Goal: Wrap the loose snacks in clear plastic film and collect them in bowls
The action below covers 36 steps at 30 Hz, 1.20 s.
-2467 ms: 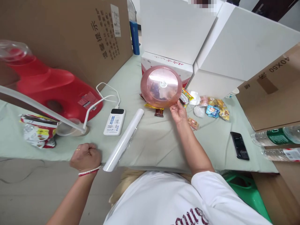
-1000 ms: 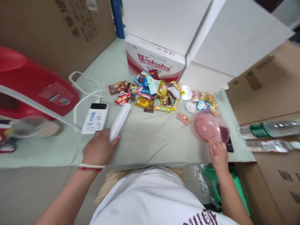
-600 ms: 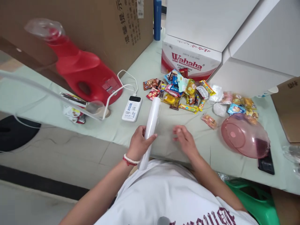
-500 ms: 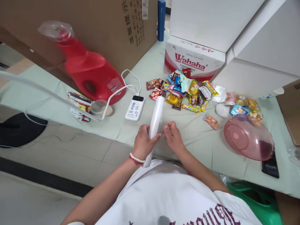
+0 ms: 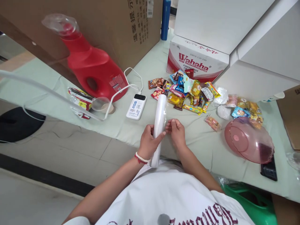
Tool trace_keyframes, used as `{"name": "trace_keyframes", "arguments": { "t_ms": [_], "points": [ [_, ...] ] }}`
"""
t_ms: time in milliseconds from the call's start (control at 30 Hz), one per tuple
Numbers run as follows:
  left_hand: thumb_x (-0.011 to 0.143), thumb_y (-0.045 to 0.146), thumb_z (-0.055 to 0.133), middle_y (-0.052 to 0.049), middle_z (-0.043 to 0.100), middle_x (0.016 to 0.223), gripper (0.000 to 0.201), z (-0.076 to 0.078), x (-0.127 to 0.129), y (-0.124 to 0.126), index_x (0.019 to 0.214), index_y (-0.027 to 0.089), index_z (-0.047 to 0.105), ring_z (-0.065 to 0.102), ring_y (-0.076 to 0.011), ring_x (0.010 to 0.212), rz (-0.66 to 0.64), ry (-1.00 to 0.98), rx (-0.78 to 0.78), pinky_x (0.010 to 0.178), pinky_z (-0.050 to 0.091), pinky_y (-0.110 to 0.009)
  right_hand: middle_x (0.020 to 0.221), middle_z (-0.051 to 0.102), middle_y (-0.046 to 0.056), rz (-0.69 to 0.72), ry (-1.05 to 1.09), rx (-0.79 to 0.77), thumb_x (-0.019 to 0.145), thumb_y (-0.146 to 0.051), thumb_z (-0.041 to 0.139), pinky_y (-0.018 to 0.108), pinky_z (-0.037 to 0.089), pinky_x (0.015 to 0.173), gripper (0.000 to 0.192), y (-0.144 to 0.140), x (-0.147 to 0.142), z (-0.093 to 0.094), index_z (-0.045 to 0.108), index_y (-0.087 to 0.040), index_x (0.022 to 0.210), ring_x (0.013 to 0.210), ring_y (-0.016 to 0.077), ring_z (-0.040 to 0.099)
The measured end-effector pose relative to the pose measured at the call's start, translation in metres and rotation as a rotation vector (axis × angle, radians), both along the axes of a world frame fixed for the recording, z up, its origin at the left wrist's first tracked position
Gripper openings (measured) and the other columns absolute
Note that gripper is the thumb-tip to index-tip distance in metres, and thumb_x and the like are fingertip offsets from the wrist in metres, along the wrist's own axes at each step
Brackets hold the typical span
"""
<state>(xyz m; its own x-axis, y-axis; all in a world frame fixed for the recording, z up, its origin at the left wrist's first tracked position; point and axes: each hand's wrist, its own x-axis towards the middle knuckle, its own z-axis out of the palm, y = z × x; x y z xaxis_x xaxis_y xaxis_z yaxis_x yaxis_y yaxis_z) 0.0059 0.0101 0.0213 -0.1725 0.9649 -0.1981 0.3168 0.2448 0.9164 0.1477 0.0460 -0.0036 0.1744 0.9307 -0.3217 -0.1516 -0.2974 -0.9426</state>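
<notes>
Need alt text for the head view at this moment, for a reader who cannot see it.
Seen from above, a person's left hand grips a white roll of plastic film while the right hand pinches its loose edge. On the pale green table lie a pile of wrapped snacks, an upturned pink bowl, a power bank and a red jug.
</notes>
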Motion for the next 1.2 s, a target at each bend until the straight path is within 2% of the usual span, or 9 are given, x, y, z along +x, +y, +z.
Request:
{"name": "trace_keyframes", "arguments": {
  "t_ms": [133, 267, 433, 667, 767, 900, 1033, 1133, 1200],
  "points": [
    [0.074, 0.059, 0.075, -0.003, 0.065, 0.091, 0.048, 0.000, -0.004, 0.002, 0.098, 0.022, 0.055, 0.060, -0.0206, 0.081, 0.056, -0.002, -0.016, 0.073, 0.048, -0.035, 0.084, 0.063, 0.002, -0.053, 0.045, -0.003, 0.084, -0.076, 0.063, 0.031, 0.056, 0.064, 0.052, -0.002, 0.010, 0.011, 0.059, -0.024, 0.089, 0.076, 0.0179, 0.062],
    [0.070, 0.052, 0.079, -0.002, 0.063, 0.090, 0.047, 0.000, -0.001, 0.000, 0.097, 0.023, 0.054, 0.060, -0.0216, 0.082, 0.084, 0.093, 0.020, 0.074, 0.048, -0.035, 0.074, 0.054, -0.002, 0.066, -0.183, 0.127, 0.091, -0.076, 0.054, 0.029, 0.049, 0.059, 0.051, -0.005, 0.008, 0.021, 0.052, -0.026, 0.081, 0.069, 0.0166, 0.053],
    [0.069, 0.048, 0.080, -0.003, 0.064, 0.093, 0.045, 0.001, 0.006, -0.005, 0.097, 0.022, 0.055, 0.061, -0.0211, 0.083, 0.025, 0.045, 0.024, 0.074, 0.050, -0.035, 0.081, 0.059, -0.001, 0.176, -0.248, 0.196, 0.092, -0.070, 0.057, 0.030, 0.047, 0.066, 0.045, 0.000, -0.003, 0.019, 0.056, -0.025, 0.094, 0.073, 0.0167, 0.053],
    [0.073, 0.060, 0.077, -0.002, 0.065, 0.091, 0.050, -0.004, 0.003, -0.008, 0.098, 0.022, 0.056, 0.060, -0.0184, 0.080, 0.034, -0.263, -0.071, 0.072, 0.049, -0.032, 0.084, 0.060, 0.000, 0.010, -0.089, 0.177, 0.092, -0.063, 0.060, 0.031, 0.054, 0.076, 0.039, 0.004, 0.006, 0.009, 0.054, -0.025, 0.083, 0.081, 0.0169, 0.058],
    [0.070, 0.060, 0.080, -0.002, 0.065, 0.092, 0.053, -0.004, 0.002, -0.007, 0.099, 0.022, 0.055, 0.061, -0.0189, 0.082, 0.071, -0.235, -0.058, 0.073, 0.049, -0.032, 0.089, 0.062, 0.002, -0.021, -0.003, 0.108, 0.086, -0.069, 0.064, 0.033, 0.057, 0.073, 0.045, 0.004, 0.009, 0.012, 0.055, -0.025, 0.085, 0.084, 0.0186, 0.061],
    [0.067, 0.060, 0.082, -0.003, 0.066, 0.096, 0.056, -0.002, 0.003, -0.005, 0.100, 0.022, 0.055, 0.062, -0.0199, 0.087, 0.080, -0.225, -0.032, 0.078, 0.050, -0.034, 0.091, 0.066, 0.003, 0.192, -0.026, 0.085, 0.085, -0.079, 0.061, 0.033, 0.058, 0.072, 0.054, -0.004, 0.007, 0.021, 0.059, -0.025, 0.088, 0.089, 0.0212, 0.064],
    [0.070, 0.067, 0.077, -0.002, 0.064, 0.095, 0.058, -0.001, 0.004, -0.002, 0.097, 0.022, 0.053, 0.062, -0.0191, 0.086, 0.127, -0.333, -0.074, 0.076, 0.050, -0.032, 0.099, 0.070, 0.004, 0.369, 0.012, 0.056, 0.085, -0.082, 0.059, 0.036, 0.058, 0.080, 0.059, -0.019, 0.006, 0.022, 0.065, -0.026, 0.106, 0.096, 0.0225, 0.066],
    [0.067, 0.071, 0.077, 0.000, 0.061, 0.090, 0.061, -0.001, 0.003, 0.000, 0.095, 0.023, 0.051, 0.060, -0.0182, 0.083, 0.174, -0.377, -0.086, 0.074, 0.049, -0.032, 0.096, 0.070, 0.003, 0.466, 0.064, 0.071, 0.083, -0.073, 0.070, 0.035, 0.054, 0.082, 0.057, -0.029, 0.009, 0.016, 0.067, -0.026, 0.113, 0.089, 0.0205, 0.065],
    [0.066, 0.071, 0.078, 0.000, 0.060, 0.090, 0.062, -0.002, 0.003, 0.002, 0.095, 0.023, 0.052, 0.059, -0.0175, 0.082, 0.191, -0.388, -0.073, 0.074, 0.049, -0.031, 0.085, 0.067, 0.000, 0.492, 0.039, 0.091, 0.082, -0.067, 0.074, 0.032, 0.050, 0.074, 0.047, -0.034, 0.012, 0.013, 0.068, -0.024, 0.103, 0.077, 0.0173, 0.059]
  ]
}}
